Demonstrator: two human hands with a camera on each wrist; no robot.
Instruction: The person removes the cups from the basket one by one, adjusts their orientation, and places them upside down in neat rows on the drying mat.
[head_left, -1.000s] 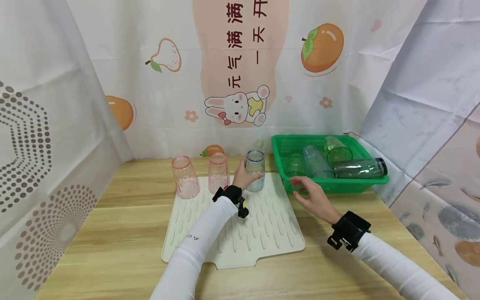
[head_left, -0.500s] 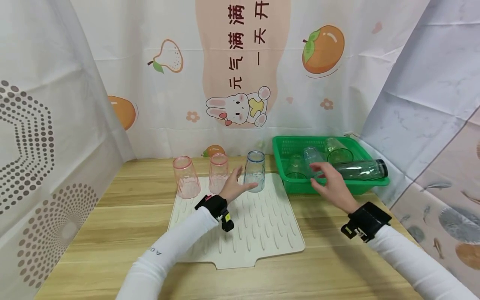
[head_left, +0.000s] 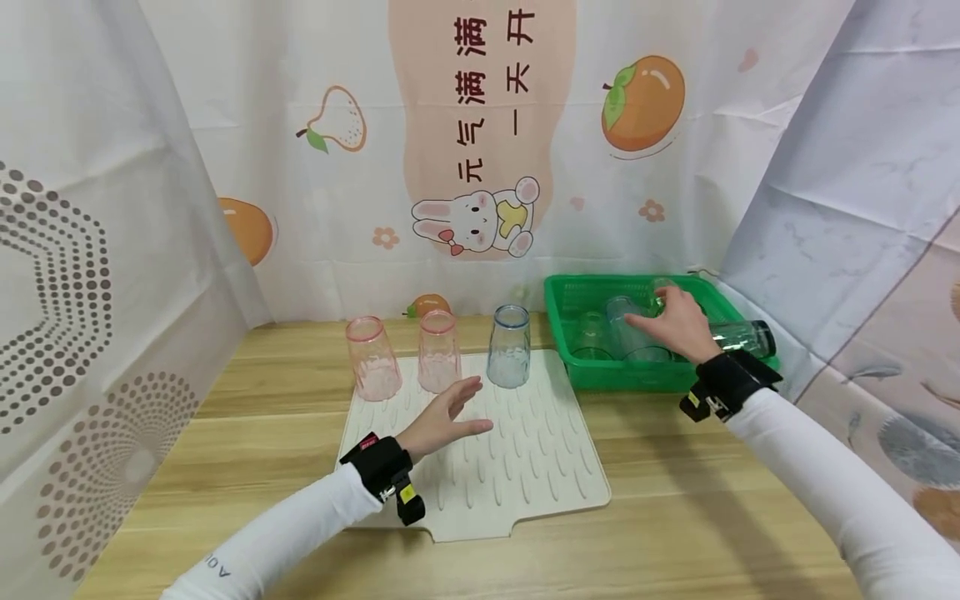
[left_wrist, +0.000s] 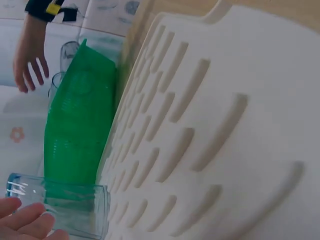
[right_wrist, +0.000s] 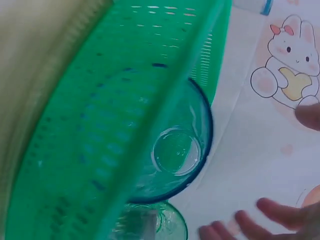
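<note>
In the head view, my left hand hovers over the white ridged mat, fingers spread and holding nothing. Behind it on the mat stand two pink glasses and a blue glass in a row. My right hand reaches over the green basket, its thumb and fingers apart. Under and around it lie a bluish glass, a greenish glass and a dark grey glass. Another green-tinted glass is mostly hidden by this hand.
The mat lies on a wooden table, with the basket close by its back right corner. A printed curtain hangs right behind, and more cloth closes in the right side.
My left hand has let go of the blue glass, which stays on the mat, and drawn back toward the front left. My right hand has moved right and farther back, over the basket.
</note>
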